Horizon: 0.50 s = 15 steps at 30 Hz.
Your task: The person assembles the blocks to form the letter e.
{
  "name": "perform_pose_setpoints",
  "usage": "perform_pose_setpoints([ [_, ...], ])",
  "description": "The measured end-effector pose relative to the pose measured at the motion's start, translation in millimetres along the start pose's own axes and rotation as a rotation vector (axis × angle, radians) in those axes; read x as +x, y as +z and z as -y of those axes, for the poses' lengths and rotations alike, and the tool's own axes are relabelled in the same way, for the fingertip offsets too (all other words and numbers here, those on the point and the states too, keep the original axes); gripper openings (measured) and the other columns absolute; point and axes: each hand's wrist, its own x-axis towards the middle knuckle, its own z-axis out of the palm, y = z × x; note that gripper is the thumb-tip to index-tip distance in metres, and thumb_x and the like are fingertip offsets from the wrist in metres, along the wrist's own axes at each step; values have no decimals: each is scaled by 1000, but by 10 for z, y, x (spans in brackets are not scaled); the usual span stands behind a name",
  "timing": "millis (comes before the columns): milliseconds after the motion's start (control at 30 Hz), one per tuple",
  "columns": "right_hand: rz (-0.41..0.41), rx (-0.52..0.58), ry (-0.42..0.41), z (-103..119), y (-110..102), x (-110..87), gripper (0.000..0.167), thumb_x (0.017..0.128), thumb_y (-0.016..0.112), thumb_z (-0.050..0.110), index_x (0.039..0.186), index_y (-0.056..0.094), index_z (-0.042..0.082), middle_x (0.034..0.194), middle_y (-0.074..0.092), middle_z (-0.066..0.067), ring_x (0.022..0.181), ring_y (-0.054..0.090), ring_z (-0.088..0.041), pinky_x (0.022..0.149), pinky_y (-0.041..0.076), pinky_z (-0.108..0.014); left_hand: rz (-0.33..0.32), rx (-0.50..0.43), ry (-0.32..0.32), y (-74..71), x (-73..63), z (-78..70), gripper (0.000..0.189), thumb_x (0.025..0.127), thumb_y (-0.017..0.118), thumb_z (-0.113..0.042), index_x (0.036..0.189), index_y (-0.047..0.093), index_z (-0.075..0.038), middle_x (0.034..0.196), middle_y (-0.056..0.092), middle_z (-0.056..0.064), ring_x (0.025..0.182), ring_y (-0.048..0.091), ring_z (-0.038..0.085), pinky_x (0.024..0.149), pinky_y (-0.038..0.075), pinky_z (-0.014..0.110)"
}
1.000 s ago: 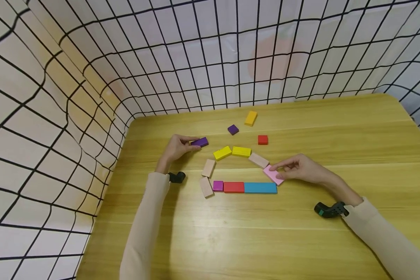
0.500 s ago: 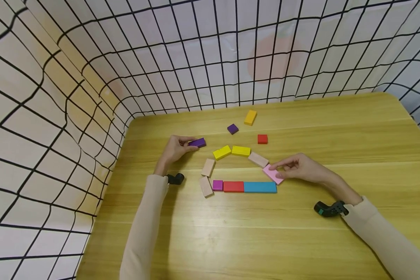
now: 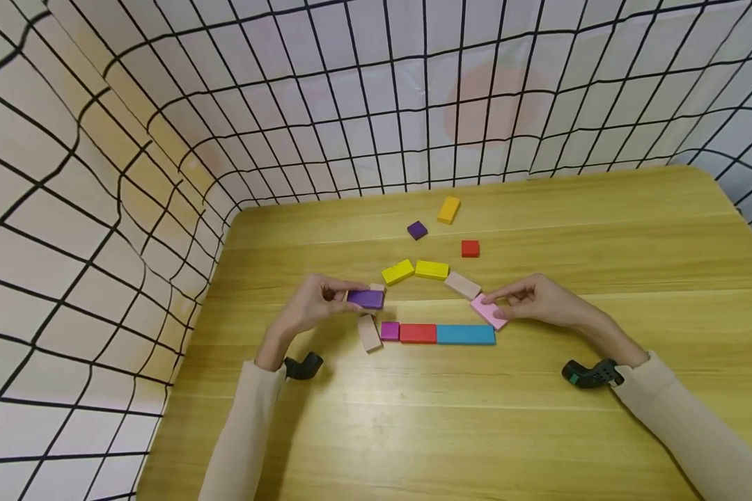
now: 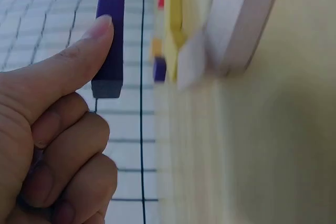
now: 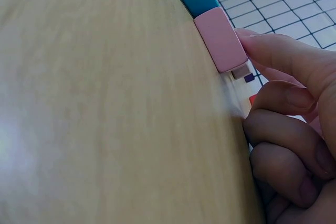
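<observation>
My left hand (image 3: 310, 306) pinches a purple block (image 3: 366, 300) between thumb and fingers. In the left wrist view the purple block (image 4: 111, 51) is off the table. From the head it overlaps an upper left beige block (image 3: 378, 287), hiding most of it. My right hand (image 3: 542, 303) pinches a pink block (image 3: 485, 315) lying on the table, thumb along its side in the right wrist view. The pink block joins an arc with another beige block (image 3: 462, 286) and two yellow blocks (image 3: 432, 269). Below the arc lie magenta (image 3: 390, 331), red (image 3: 418, 333) and blue (image 3: 466, 335) blocks in a row.
A lower beige block (image 3: 370, 334) slants at the row's left end. Farther back lie a small dark purple block (image 3: 417, 230), an orange block (image 3: 448, 210) and a small red block (image 3: 470, 248). Black wire mesh (image 3: 401, 125) stands along the wooden table's (image 3: 445, 431) back and left.
My left hand has brought the purple block nearer to me and slightly right, from beyond the arc to over the upper left beige block. My right hand stays on the pink block.
</observation>
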Motion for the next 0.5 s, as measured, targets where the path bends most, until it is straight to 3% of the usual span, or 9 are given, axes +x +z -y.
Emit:
perform_pose_setpoints([
  [167,-4,7,-2,4,-12,-4,31,94,77,12,123,75,3,61,36,10,59,34,-6,51,32,-25,118,-62,-19,239,-263,-108,31,88,82,-8,119,79,-11,69,47,-3,59,35,6,54,28,19],
  [233,-8,3,-2,4,-16,-4,30,94,77,13,123,75,3,62,36,10,60,34,-7,52,31,-25,152,-75,-17,326,-319,-129,33,87,83,-8,120,79,-11,72,52,-4,59,35,5,53,28,19],
  [400,-12,-10,4,0,-13,-3,30,94,77,14,122,76,5,62,36,9,60,34,-8,52,31,-25,211,-46,7,504,-386,-127,33,87,83,-10,120,79,-13,67,44,-6,61,37,3,56,29,17],
  [500,-9,-13,7,-3,-7,2,30,94,77,15,123,76,5,62,36,9,60,34,-8,52,31,-25,214,-35,28,583,-405,-104,23,89,81,-7,111,82,-10,70,63,-5,69,55,0,62,43,14],
])
